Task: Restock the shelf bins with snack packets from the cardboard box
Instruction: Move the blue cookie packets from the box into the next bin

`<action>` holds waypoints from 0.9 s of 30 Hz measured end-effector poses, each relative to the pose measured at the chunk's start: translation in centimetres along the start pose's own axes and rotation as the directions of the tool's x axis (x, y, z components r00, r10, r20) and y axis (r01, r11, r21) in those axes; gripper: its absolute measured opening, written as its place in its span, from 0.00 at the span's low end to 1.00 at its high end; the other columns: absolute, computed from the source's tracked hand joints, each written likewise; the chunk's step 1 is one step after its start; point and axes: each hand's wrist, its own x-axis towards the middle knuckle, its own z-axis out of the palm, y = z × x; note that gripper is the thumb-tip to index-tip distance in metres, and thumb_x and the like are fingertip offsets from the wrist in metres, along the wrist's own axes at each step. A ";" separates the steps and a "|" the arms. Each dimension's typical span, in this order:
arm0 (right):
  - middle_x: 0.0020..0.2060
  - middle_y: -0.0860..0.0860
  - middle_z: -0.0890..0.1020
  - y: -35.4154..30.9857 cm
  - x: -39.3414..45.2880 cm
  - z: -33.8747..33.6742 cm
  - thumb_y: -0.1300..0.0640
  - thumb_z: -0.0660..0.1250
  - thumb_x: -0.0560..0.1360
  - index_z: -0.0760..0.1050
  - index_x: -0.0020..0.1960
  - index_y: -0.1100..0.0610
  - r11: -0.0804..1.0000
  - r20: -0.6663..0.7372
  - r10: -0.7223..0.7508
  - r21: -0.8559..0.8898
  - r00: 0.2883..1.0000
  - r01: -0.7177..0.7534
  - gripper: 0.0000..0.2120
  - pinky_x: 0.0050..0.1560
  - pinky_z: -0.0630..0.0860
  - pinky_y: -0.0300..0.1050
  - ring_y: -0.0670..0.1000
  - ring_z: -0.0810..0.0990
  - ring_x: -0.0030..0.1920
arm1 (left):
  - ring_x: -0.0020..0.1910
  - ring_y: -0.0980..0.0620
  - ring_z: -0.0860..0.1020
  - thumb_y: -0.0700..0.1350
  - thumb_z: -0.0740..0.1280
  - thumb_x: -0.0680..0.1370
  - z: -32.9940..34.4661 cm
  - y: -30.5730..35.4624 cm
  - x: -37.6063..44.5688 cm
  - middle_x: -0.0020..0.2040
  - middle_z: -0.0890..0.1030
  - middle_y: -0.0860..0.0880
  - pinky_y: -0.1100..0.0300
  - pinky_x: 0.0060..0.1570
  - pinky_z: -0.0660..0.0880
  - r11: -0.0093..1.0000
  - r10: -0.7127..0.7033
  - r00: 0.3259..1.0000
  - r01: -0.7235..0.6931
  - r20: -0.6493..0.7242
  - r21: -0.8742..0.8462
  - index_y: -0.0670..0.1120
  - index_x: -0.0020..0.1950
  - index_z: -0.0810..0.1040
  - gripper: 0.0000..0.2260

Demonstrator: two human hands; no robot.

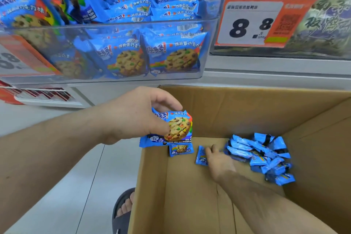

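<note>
Left hand (136, 118), fingers clamped on a cookie packet (171, 129) above the cardboard box (247, 112); right hand (218, 159) reaches a loose packet (201, 156), finger state indiscernible. Best gathered several together before lifting to the clear bin (114, 51).

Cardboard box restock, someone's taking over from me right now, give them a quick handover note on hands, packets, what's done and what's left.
Left hand: holds a cookie packet above the cardboard box's near-left corner.
Right hand: down inside the box, fingers touching a loose packet on its floor; grip not clear.
Also in the box: one packet under the left hand and a pile of packets at the right.
Done: the clear shelf bin above already holds many matching packets.
Left: put the held packet in the bin, then move over the rest.
</note>
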 end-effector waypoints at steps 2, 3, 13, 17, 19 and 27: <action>0.65 0.56 0.66 0.5 -0.5 0.5 0.69 0.62 0.72 0.58 0.73 0.54 1.000 0.033 0.009 0.015 0.999 -0.009 0.32 0.51 0.75 0.52 0.58 0.77 0.58 | 0.39 0.55 0.84 0.33 0.74 0.69 0.0 -0.1 0.0 0.44 0.84 0.55 0.58 0.44 0.81 1.000 -0.011 1.000 0.011 0.008 -0.017 0.54 0.47 0.82 0.17; 0.65 0.56 0.67 0.8 -0.9 0.4 0.69 0.61 0.72 0.58 0.73 0.53 0.999 0.052 0.021 0.043 0.998 -0.023 0.32 0.52 0.75 0.51 0.58 0.77 0.58 | 0.40 0.54 0.84 0.32 0.74 0.69 -0.1 -0.1 -0.1 0.44 0.85 0.54 0.57 0.45 0.81 0.999 -0.014 1.000 0.015 0.012 -0.029 0.53 0.48 0.82 0.17; 0.46 0.41 0.76 1.7 -8.8 -10.2 0.48 0.66 0.59 0.75 0.54 0.49 0.820 -0.746 0.086 0.430 0.660 0.378 0.23 0.50 0.62 0.43 0.49 0.72 0.50 | 0.40 0.48 0.81 0.31 0.74 0.70 -1.3 0.0 -2.0 0.51 0.80 0.37 0.58 0.34 0.77 0.986 -0.010 0.999 0.016 0.036 -0.167 0.51 0.52 0.80 0.17; 0.48 0.44 0.76 0.7 -13.9 -17.9 0.50 0.69 0.62 0.72 0.56 0.50 0.687 -0.925 0.103 0.332 0.365 0.647 0.22 0.54 0.69 0.44 0.47 0.74 0.50 | 0.41 0.48 0.82 0.32 0.70 0.74 -1.4 1.1 -3.3 0.50 0.83 0.43 0.53 0.42 0.79 0.955 0.012 0.999 0.001 0.039 -0.297 0.48 0.52 0.79 0.13; 0.50 0.47 0.77 0.2 -16.0 -20.8 0.52 0.70 0.64 0.73 0.58 0.53 0.664 -0.964 0.011 0.204 0.264 0.719 0.23 0.54 0.72 0.47 0.50 0.77 0.51 | 0.41 0.48 0.83 0.34 0.69 0.76 -1.2 1.8 -3.8 0.51 0.83 0.44 0.54 0.38 0.81 0.938 0.018 0.998 0.004 0.059 -0.347 0.48 0.54 0.78 0.11; 0.51 0.47 0.76 -2.3 -19.3 -26.2 0.52 0.70 0.64 0.69 0.58 0.53 0.689 -0.929 -0.248 0.030 0.275 0.724 0.24 0.54 0.74 0.46 0.49 0.76 0.51 | 0.45 0.48 0.84 0.22 0.62 0.72 -0.7 4.2 -7.1 0.49 0.84 0.48 0.52 0.40 0.83 0.847 0.243 0.952 -0.114 0.187 -0.519 0.47 0.57 0.76 0.24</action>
